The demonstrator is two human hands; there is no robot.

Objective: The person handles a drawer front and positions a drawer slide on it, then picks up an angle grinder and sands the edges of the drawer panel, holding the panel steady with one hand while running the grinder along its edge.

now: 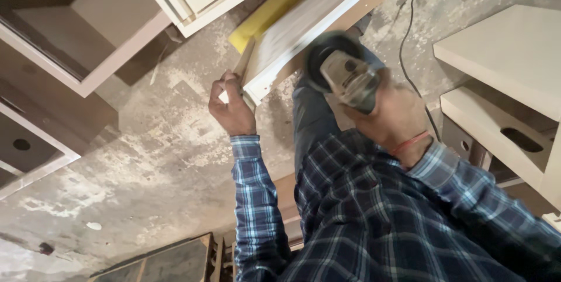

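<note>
My left hand [232,106] grips the near corner of a long white wooden panel [310,25] that runs up and to the right. A yellow strip [274,10] lies along the panel's far side. My right hand [388,115] is wrapped around a grey angle grinder [345,74], whose dark disc guard sits against the panel's right edge. The tool is blurred. Both arms wear blue checked sleeves, and a red band circles the right wrist.
A black power cord [406,30] trails over the dusty concrete floor [158,159]. White cabinet boxes stand at upper left [87,30], far left [29,147] and right [508,95]. A wooden board [169,261] lies at the bottom.
</note>
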